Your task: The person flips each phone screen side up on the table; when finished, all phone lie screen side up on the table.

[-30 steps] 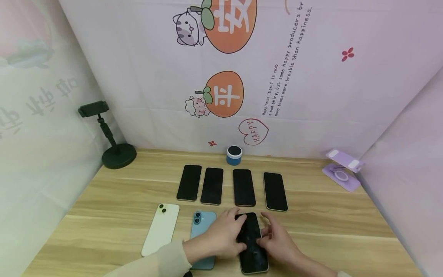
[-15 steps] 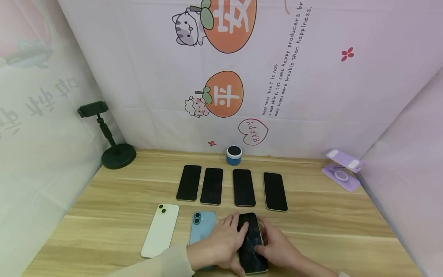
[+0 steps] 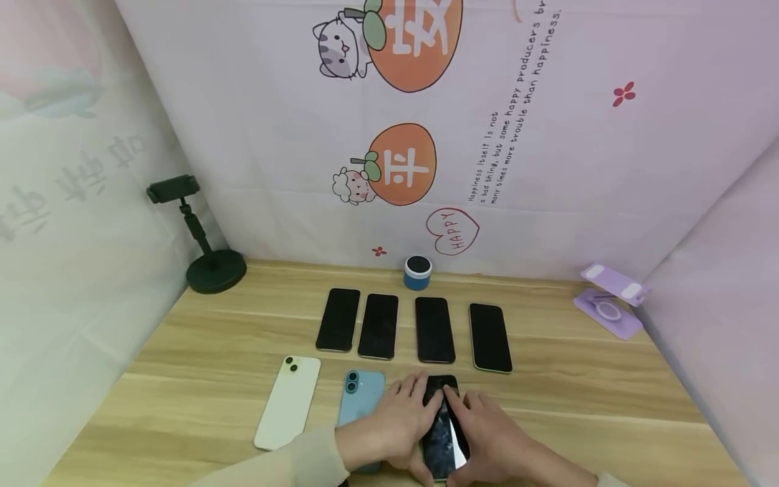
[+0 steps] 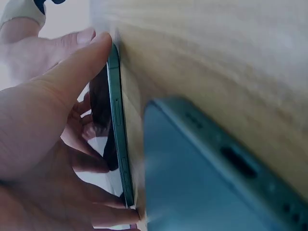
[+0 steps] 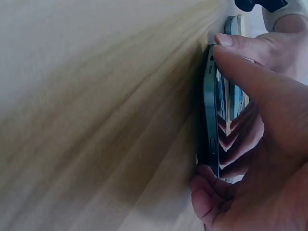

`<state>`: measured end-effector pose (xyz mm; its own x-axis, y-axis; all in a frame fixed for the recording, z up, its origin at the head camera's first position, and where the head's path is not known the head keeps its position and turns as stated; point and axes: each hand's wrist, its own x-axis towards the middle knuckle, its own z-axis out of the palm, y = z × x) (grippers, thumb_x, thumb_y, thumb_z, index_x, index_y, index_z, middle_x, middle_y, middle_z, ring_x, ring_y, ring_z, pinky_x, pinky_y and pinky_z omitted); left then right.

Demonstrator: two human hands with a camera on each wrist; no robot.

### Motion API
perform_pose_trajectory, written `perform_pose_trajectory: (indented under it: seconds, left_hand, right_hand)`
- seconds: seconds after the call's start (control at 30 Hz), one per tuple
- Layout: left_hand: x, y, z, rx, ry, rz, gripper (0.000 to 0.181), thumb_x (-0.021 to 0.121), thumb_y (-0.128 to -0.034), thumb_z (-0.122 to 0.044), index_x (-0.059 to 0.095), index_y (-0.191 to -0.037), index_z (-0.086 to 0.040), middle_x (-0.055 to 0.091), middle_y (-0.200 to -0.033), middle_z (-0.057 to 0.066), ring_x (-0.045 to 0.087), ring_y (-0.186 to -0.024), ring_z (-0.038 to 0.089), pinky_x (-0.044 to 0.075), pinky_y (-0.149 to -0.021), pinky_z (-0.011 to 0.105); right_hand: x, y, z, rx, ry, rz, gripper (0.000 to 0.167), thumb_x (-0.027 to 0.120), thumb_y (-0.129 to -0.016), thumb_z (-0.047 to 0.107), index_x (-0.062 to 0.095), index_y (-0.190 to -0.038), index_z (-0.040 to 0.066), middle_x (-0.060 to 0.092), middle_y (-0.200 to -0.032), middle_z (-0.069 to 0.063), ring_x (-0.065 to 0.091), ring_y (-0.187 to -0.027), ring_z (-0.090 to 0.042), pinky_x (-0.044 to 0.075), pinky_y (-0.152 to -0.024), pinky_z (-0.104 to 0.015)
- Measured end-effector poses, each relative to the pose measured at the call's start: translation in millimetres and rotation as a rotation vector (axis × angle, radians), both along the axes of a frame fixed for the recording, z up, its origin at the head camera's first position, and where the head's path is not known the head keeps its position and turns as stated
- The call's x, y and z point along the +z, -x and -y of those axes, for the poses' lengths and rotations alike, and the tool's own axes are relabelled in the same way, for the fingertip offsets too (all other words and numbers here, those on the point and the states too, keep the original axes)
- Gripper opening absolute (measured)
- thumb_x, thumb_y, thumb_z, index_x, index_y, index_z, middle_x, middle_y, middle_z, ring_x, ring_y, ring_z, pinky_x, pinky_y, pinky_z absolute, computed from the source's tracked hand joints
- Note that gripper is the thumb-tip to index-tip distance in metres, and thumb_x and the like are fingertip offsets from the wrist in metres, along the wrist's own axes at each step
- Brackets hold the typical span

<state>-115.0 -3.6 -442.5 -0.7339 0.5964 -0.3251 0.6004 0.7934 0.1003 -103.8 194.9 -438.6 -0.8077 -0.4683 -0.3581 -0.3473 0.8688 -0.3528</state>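
1. Dark-screened phone (image 3: 441, 443) sits screen up at the front of the wooden table (image 3: 621, 385), between your two hands.
2. Your left hand (image 3: 402, 423) has its fingers clamped on the phone's left side, thumb at the near end, the others toward the far end.
3. Your right hand (image 3: 493, 439) is clamped on the right side, thumb by the near corner, fingers bent round the far corner.
4. You cannot tell whether the underside fully meets the wood.
5. Just left of it lies a light blue phone (image 3: 363, 393), back up, partly hidden by your left arm; further left, a white phone (image 3: 287, 409).
6. Behind your hands, four other phones (image 3: 435, 330) form a row, screens up.
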Motion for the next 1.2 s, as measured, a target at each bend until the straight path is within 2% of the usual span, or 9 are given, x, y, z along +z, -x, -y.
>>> perform_pose_trajectory:
  seconds: [0.1, 0.23, 0.43, 0.67, 0.8, 0.97, 1.13, 1.2]
  left_hand:
    - [1.2, 0.8, 2.6, 0.006, -0.026, 0.007, 0.125, 0.081, -0.0633, -0.082, 0.029, -0.164, -0.029, 0.022, -0.174, 0.008, 0.030, -0.159, 0.027, 0.038, -0.124, 0.050]
    - [1.4, 2.4, 5.4, 0.013, -0.048, 0.039, 0.124, 0.083, -0.0640, -0.078, 0.028, -0.164, -0.031, 0.020, -0.175, 0.005, 0.028, -0.161, 0.026, 0.036, -0.125, 0.055]
    - [0.1, 7.4, 7.4, -0.012, -0.065, 0.070, 0.123, 0.086, -0.0658, -0.073, 0.026, -0.165, -0.033, 0.018, -0.176, 0.003, 0.026, -0.161, 0.024, 0.037, -0.121, 0.063]
    - [1.5, 8.3, 5.8, -0.027, -0.031, 0.029, 0.124, 0.084, -0.0640, -0.077, 0.026, -0.165, -0.034, 0.019, -0.176, 0.001, 0.027, -0.161, 0.022, 0.035, -0.125, 0.056]
    - [1.4, 9.4, 5.7, -0.032, -0.027, 0.036, 0.123, 0.084, -0.0647, -0.076, 0.026, -0.165, -0.035, 0.018, -0.176, 0.000, 0.027, -0.161, 0.022, 0.033, -0.127, 0.050]
    - [-6.4, 15.9, 6.1, -0.054, -0.035, 0.058, 0.123, 0.082, -0.0666, -0.077, 0.022, -0.166, -0.035, 0.014, -0.177, 0.001, 0.024, -0.162, 0.023, 0.032, -0.128, 0.049]
    - [-23.2, 24.9, 7.1, -0.077, -0.074, 0.093, 0.120, 0.079, -0.0708, -0.078, 0.017, -0.166, -0.037, 0.008, -0.178, 0.002, 0.020, -0.163, 0.025, 0.029, -0.129, 0.051]
    - [-24.5, 25.7, 7.1, -0.078, -0.074, 0.091, 0.117, 0.079, -0.0723, -0.077, 0.018, -0.166, -0.038, 0.008, -0.178, 0.002, 0.020, -0.163, 0.025, 0.029, -0.129, 0.051]
  right_hand:
    - [-2.6, -0.6, 3, 0.015, -0.066, -0.054, 0.133, 0.092, -0.058, 0.068, 0.036, -0.159, 0.002, 0.060, -0.132, -0.022, 0.056, -0.121, -0.034, 0.051, -0.102, -0.058]
    - [-5.0, -1.7, 5, 0.026, -0.086, -0.084, 0.132, 0.091, -0.058, 0.069, 0.038, -0.158, 0.002, 0.060, -0.127, -0.020, 0.055, -0.115, -0.029, 0.052, -0.100, -0.055]
    - [-5.2, -1.4, 7, -0.030, -0.074, -0.021, 0.133, 0.093, -0.058, 0.067, 0.037, -0.159, 0.000, 0.058, -0.134, -0.023, 0.055, -0.122, -0.034, 0.052, -0.102, -0.056]
    - [-4.1, 0.3, 7, -0.044, -0.099, -0.004, 0.134, 0.092, -0.058, 0.069, 0.035, -0.160, 0.002, 0.057, -0.138, -0.022, 0.056, -0.125, -0.034, 0.051, -0.106, -0.057]
    - [-3.5, -0.3, 6, -0.041, -0.097, 0.006, 0.134, 0.091, -0.060, 0.069, 0.034, -0.160, 0.002, 0.057, -0.138, -0.021, 0.057, -0.124, -0.032, 0.050, -0.106, -0.057]
    - [-3.5, -1.8, 4, -0.039, -0.094, 0.012, 0.134, 0.090, -0.062, 0.070, 0.031, -0.161, 0.001, 0.054, -0.147, -0.024, 0.057, -0.130, -0.038, 0.048, -0.108, -0.060]
    - [-3.5, -3.0, 3, -0.041, -0.098, 0.010, 0.137, 0.088, -0.062, 0.072, 0.028, -0.162, 0.001, 0.051, -0.153, -0.027, 0.056, -0.134, -0.045, 0.046, -0.109, -0.065]
    - [-3.3, -3.3, 3, -0.042, -0.102, 0.011, 0.137, 0.088, -0.062, 0.073, 0.028, -0.163, 0.001, 0.051, -0.154, -0.027, 0.057, -0.134, -0.045, 0.046, -0.108, -0.065]
